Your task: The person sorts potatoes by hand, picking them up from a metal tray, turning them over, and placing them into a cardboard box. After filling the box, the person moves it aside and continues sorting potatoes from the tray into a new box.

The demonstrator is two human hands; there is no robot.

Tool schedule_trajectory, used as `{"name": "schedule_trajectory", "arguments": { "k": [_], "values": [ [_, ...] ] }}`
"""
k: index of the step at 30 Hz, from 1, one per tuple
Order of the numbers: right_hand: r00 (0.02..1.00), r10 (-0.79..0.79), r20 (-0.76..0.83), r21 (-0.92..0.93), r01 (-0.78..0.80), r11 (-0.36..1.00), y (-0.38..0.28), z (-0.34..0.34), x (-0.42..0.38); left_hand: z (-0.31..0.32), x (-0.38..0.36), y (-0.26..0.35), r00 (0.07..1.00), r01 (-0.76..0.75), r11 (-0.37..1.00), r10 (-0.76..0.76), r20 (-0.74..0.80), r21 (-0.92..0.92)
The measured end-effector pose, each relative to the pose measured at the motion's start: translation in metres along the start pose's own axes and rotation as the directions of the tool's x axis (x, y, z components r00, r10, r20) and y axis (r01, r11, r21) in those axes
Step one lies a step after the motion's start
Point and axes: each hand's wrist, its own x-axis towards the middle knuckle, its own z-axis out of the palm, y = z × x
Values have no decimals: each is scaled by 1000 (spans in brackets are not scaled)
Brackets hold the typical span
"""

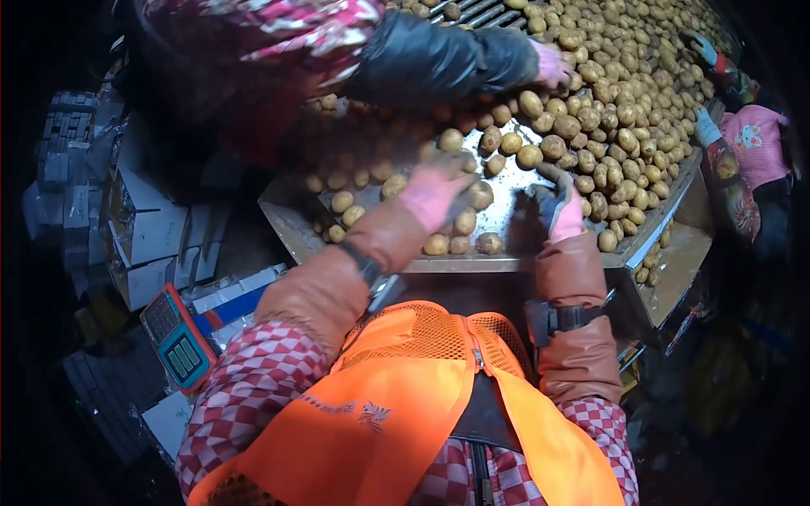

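Observation:
My left hand (437,192), in a pink and dark glove, is smeared by motion over the potatoes (479,196) on the metal table (504,208); what its fingers do is unclear. To the right, my right hand (557,202), gloved alike, has its fingers apart and curved at the edge of the large potato heap (629,139). Nothing shows in its grasp. Between my hands, bare shiny metal shows, with a few potatoes above it.
A co-worker's pink-gloved hand (553,66) reaches onto the heap from the upper left. Another person's gloved hands (707,128) are at the far right. Cardboard boxes (148,219) and a red-framed scale (177,339) stand left. The table's front rim (472,265) runs before me.

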Motion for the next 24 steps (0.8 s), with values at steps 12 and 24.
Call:
{"name": "schedule_trajectory", "arguments": {
  "k": [12, 24],
  "values": [
    [915, -99, 391, -722, 372, 584, -26, 100, -12, -115, -27, -46, 697, 523, 743, -655, 292, 418],
    [983, 165, 80, 273, -181, 945, 2, 36, -59, -25, -66, -74, 854, 514, 840, -482, -197, 174]
  ]
}}
